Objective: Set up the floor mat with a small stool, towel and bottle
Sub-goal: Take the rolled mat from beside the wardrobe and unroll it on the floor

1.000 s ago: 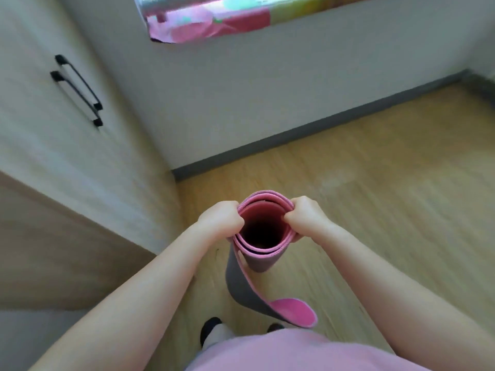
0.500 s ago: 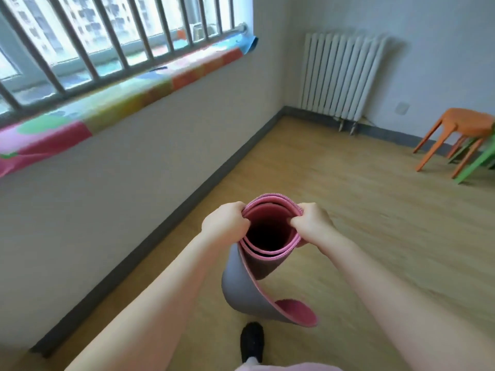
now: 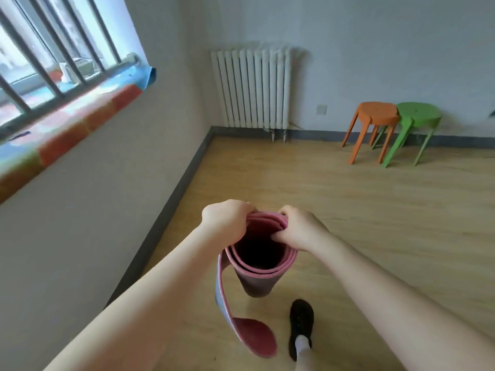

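no text, label, brand, number or sign can be read anywhere in view; nothing legible shows on any surface.

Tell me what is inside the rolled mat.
The rolled mat, gripped by left hand and right hand, shows only coiled pink layers; its dark core hides anything deeper.

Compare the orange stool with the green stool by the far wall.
The orange stool stands to the left, nearer the radiator; the green stool stands to the right. The orange one's seat edge overlaps the green one's in this view, so it looks slightly in front. The green seat looks a little wider, though the wide lens may exaggerate that. Both are plastic-looking, round-topped, splay-legged stools standing upright on the wooden floor against the wall.
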